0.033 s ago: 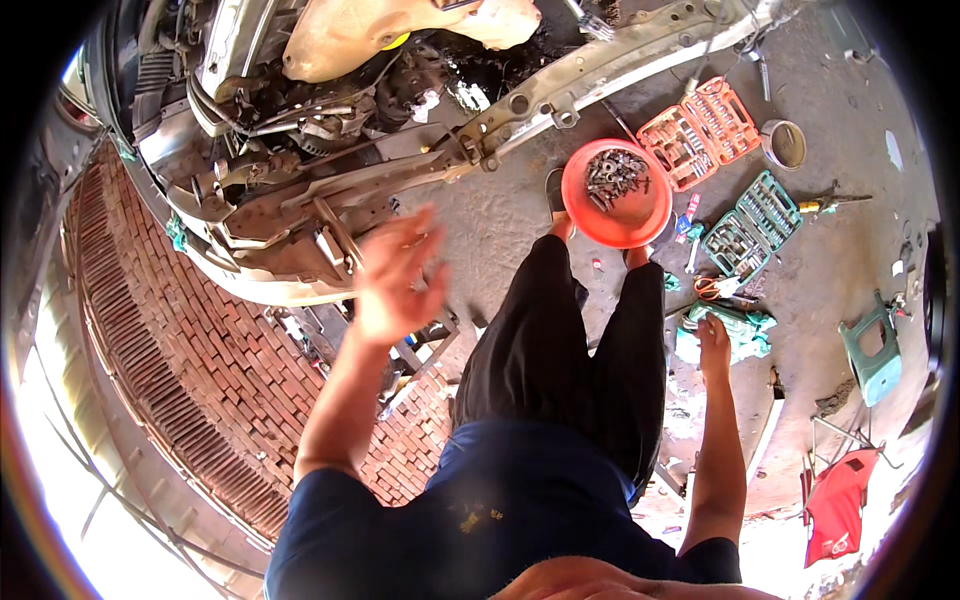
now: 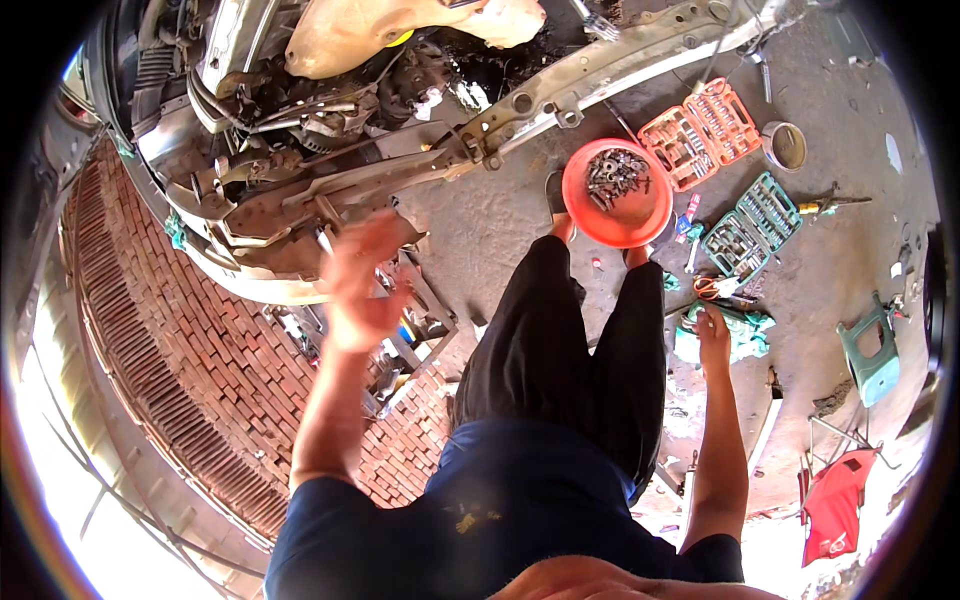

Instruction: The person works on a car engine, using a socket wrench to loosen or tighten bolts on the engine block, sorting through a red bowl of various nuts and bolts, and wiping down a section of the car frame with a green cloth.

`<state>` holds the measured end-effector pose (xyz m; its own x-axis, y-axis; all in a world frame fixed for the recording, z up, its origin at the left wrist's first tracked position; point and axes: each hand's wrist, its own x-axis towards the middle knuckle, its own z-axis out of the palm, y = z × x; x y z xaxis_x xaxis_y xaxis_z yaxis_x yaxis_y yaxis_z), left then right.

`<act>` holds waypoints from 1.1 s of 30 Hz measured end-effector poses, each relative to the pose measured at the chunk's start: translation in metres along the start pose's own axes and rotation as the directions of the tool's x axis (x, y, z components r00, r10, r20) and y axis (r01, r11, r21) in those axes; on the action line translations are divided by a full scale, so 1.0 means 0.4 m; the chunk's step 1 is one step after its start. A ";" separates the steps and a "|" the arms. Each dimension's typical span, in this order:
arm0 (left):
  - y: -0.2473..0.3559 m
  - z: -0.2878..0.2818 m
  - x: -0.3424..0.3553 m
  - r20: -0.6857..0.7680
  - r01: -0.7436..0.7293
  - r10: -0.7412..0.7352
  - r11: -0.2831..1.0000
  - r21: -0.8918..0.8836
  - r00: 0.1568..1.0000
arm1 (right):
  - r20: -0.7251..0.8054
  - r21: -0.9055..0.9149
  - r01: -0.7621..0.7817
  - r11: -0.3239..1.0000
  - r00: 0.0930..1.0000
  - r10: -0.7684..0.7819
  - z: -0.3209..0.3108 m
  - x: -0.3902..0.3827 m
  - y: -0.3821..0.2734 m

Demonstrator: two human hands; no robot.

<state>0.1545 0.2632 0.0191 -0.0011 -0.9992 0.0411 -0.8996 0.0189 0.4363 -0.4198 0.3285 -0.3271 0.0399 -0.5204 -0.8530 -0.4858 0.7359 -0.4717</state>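
My left hand [image 2: 362,285] is raised in front of the car's stripped front frame [image 2: 390,178], blurred by motion. Its fingers are stretched and the thumb stands apart; no object shows in it. Below and behind it is a metal rack [image 2: 432,335] with small items, partly hidden by the hand and forearm. At my right side hangs my right hand [image 2: 714,342], fingers loosely extended, with nothing visible in it. On the floor beyond it lies a pale green cloth or bag [image 2: 748,338]. A red basin [image 2: 636,222] holding a pile of bolts [image 2: 616,176] sits by my feet.
Past the basin lie an orange socket set [image 2: 700,135] and a green one [image 2: 738,245], both with lids up. Orange-handled scissors [image 2: 706,289], a round tin [image 2: 785,147], a green stool [image 2: 872,352] and a red folding chair [image 2: 838,508] stand or lie to the right.
My left hand has shifted left and slightly toward me, uncovering more of the metal rack. The right hand stays about where it was.
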 end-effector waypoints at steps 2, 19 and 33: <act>-0.083 -0.198 -0.058 -0.144 0.083 -0.041 0.950 0.302 0.989 | 0.006 0.189 0.192 0.963 0.981 -0.196 0.047 0.051 -0.052; -0.445 -0.461 -0.225 -0.407 0.056 0.171 0.870 0.490 0.897 | 0.139 0.301 0.835 0.461 0.440 -0.887 0.985 -0.070 -1.350; -0.520 -0.511 -0.262 -0.387 0.129 0.000 0.943 0.306 0.922 | 0.264 0.483 0.593 0.645 0.603 -0.752 0.989 0.019 -1.324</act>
<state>0.4310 0.3713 0.1076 0.1683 -0.9071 0.3858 -0.9824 -0.1222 0.1413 0.1832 0.1062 -0.1721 0.6205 -0.7531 -0.2188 0.1320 0.3753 -0.9175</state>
